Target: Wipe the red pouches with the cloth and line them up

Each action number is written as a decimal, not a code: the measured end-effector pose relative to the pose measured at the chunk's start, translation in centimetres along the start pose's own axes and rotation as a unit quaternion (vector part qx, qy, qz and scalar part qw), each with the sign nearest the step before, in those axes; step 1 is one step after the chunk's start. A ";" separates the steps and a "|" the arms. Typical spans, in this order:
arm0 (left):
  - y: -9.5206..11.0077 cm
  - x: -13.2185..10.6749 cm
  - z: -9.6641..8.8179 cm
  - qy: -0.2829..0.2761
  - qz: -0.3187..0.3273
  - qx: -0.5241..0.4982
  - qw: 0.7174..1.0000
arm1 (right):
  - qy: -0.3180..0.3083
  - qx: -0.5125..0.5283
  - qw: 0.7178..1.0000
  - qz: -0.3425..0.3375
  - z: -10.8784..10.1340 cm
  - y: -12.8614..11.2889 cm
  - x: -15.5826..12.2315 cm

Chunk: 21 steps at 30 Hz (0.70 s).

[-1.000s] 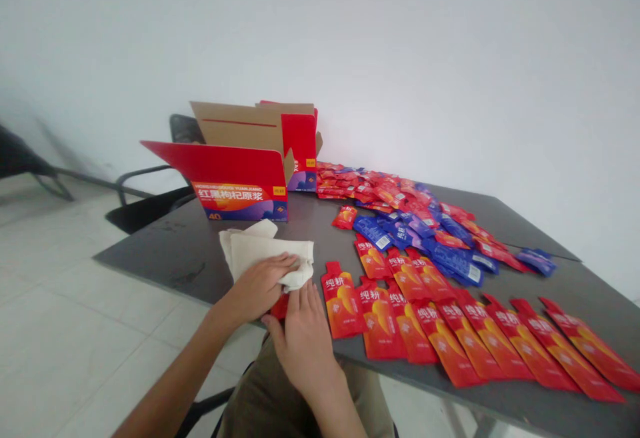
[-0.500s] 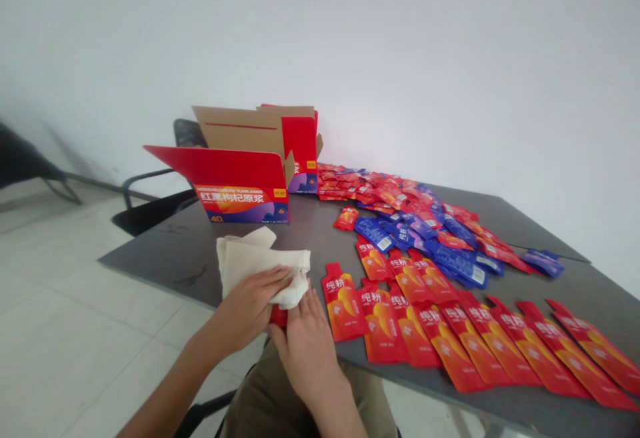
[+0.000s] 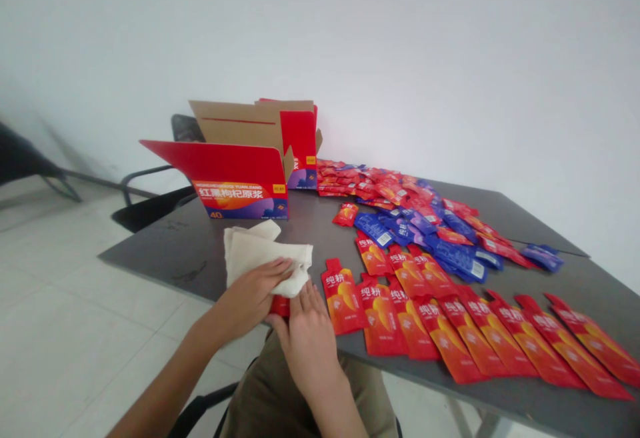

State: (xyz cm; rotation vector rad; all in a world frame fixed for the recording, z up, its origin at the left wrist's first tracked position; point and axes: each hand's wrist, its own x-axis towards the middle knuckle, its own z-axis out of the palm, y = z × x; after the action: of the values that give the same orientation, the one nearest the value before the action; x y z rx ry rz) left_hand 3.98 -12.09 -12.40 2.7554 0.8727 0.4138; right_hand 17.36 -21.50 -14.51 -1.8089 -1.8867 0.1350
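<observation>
Red pouch (image 3: 279,306): I see only a small corner of it, just under the lower edge of the cloth and between the two hands, at the near edge of the table.
White cloth (image 3: 260,255): it is folded in loose layers and covers the rest of the pouch, as far as I can see.
Left hand (image 3: 253,288): it lies on the cloth with curved fingers and is grasping it.
Right hand (image 3: 307,348): the fingers press up against the lower edge of the cloth and the thumb is beside the pouch. I cannot tell if this hand is clenched on the pouch.
Red sachets (image 3: 380,315): they lie in a slanted row just right of the hands, with more in a heap further back.
Blue sachets (image 3: 460,258): they lie mixed between the red ones.
Cardboard carton (image 3: 235,198): it is red outside, brown inside, with open flaps, and stands at the far side of the cloth.
Grey table (image 3: 165,245): it carries all of these things.
Black chair (image 3: 187,128): it stands behind the carton, beyond the table.
</observation>
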 end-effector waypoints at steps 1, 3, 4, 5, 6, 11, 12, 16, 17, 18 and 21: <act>0.2 -0.9 0.0 0.002 -0.003 0.001 1.000 | 0.003 0.002 1.000 -0.003 0.1 0.0 0.0; 0.4 -1.9 0.1 0.005 -0.014 0.008 1.000 | 0.006 0.004 1.000 -0.010 0.2 0.1 0.0; 0.5 -1.8 0.1 0.004 -0.015 0.011 1.000 | 0.005 0.003 1.000 -0.011 0.2 0.1 0.0; 0.5 -1.4 0.1 0.002 -0.014 0.013 1.000 | 0.004 0.001 1.000 -0.010 0.1 0.0 0.0; 0.4 -0.7 0.1 0.001 -0.014 0.015 1.000 | 0.003 -0.001 1.000 -0.009 0.0 0.0 0.0; 0.1 1.8 0.0 -0.001 -0.023 0.026 0.999 | 0.007 0.000 1.000 -0.005 -0.4 -0.2 0.0; 0.1 1.4 0.0 0.000 -0.014 0.025 1.000 | 0.007 0.002 1.000 -0.004 -0.3 -0.2 -0.1; 0.4 -1.2 0.1 0.009 0.004 0.020 1.000 | 0.000 0.012 1.000 -0.003 -0.1 -0.2 -0.1; 0.3 -1.3 0.2 0.010 -0.001 0.022 1.000 | -0.001 0.012 1.000 -0.005 -0.1 -0.2 -0.1; 0.2 -1.1 0.2 0.011 -0.005 0.024 1.000 | 0.000 0.011 1.000 -0.005 -0.1 -0.2 -0.1; -0.4 1.0 0.4 0.015 -0.018 0.031 0.999 | 0.005 0.005 1.000 -0.002 -0.2 -0.2 0.0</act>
State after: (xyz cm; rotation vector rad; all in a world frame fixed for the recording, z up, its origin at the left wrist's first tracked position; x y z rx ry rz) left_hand 4.70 -11.20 -12.65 2.7926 0.9552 0.4288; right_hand 17.27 -21.60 -14.27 -1.7968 -1.8790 0.1343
